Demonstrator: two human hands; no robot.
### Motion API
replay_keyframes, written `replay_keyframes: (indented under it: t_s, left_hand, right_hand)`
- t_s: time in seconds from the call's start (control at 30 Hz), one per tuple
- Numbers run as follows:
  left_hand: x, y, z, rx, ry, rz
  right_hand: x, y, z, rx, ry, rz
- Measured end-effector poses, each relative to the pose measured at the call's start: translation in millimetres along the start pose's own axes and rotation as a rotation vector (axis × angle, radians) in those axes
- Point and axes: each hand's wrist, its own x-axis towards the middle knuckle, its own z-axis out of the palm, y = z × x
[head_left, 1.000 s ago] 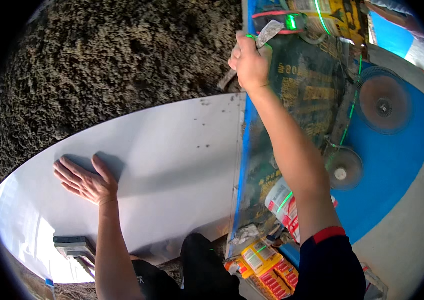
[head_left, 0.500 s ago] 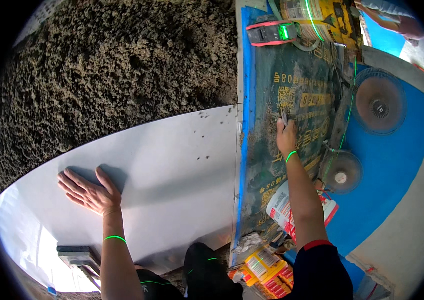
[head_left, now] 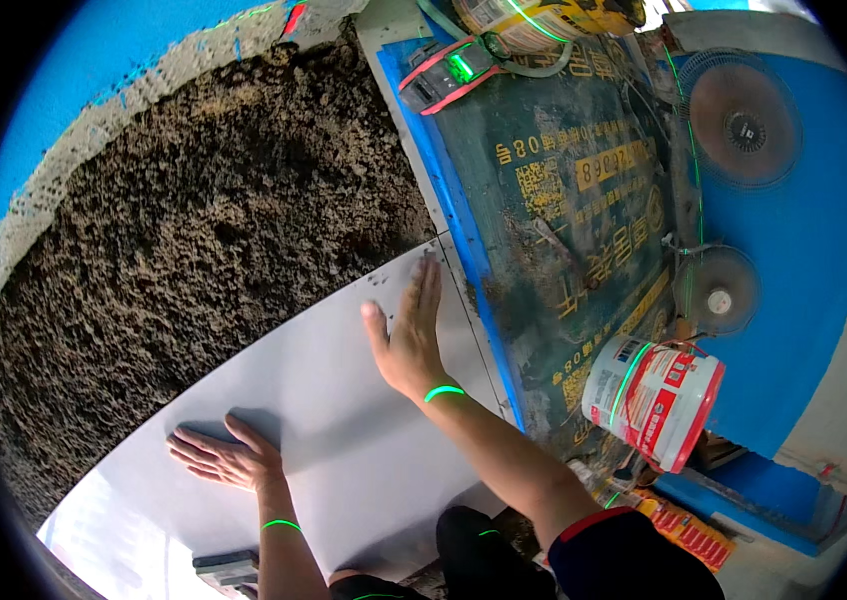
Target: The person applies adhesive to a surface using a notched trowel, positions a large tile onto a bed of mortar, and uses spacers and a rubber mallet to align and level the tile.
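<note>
My left hand (head_left: 236,455) lies open and flat on the glossy white tile (head_left: 339,450). My right hand (head_left: 406,340) is also open, fingers stretched out and empty, on or just over the tile near its far right corner, where dark specks show. A bed of dark, crumbly mortar (head_left: 204,200) lies beyond the tile's edge. Along the right side runs a strip with blue tape (head_left: 479,290), beside a dark green printed sack (head_left: 579,135). A small metal tool (head_left: 549,230) lies on the sack.
A red-and-black laser level (head_left: 444,70) with green light, a yellow container (head_left: 534,25), a white-and-red bucket (head_left: 649,405), yellow packets (head_left: 694,530), two fans (head_left: 744,115) and a blue surface (head_left: 804,250) surround the sack. A grey block tool (head_left: 224,568) rests at lower left.
My right hand has released the tool onto the sack and moved left onto the tile, fingers now spread. The view has turned, showing more of the blue border at upper left.
</note>
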Motion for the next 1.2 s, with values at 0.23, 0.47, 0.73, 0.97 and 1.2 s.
replay_keyframes:
  t_s: [0.23, 0.47, 0.73, 0.97, 1.2]
  left_hand:
    - [0.4, 1.4, -1.6, 0.01, -0.011, 0.002]
    - [0.7, -2.8, 0.1, 0.025, -0.054, -0.008]
    - [1.8, -4.7, 1.2, 0.049, -0.003, -0.002]
    - [-1.7, -3.9, 8.4, 0.065, -0.053, -0.039]
    - [0.7, -10.8, 7.7, 0.068, -0.029, -0.05]
  right_hand:
    - [43.2, -22.9, 44.4, -0.041, 0.136, -0.02]
    - [44.9, -2.5, 28.4, -0.149, 0.194, 0.044]
    - [21.8, -16.9, 23.6, -0.09, 0.215, 0.059]
    - [37.9, -8.4, 21.8, -0.18, 0.208, 0.156]
    - [38.8, -5.9, 15.9, -0.158, 0.201, 0.171]
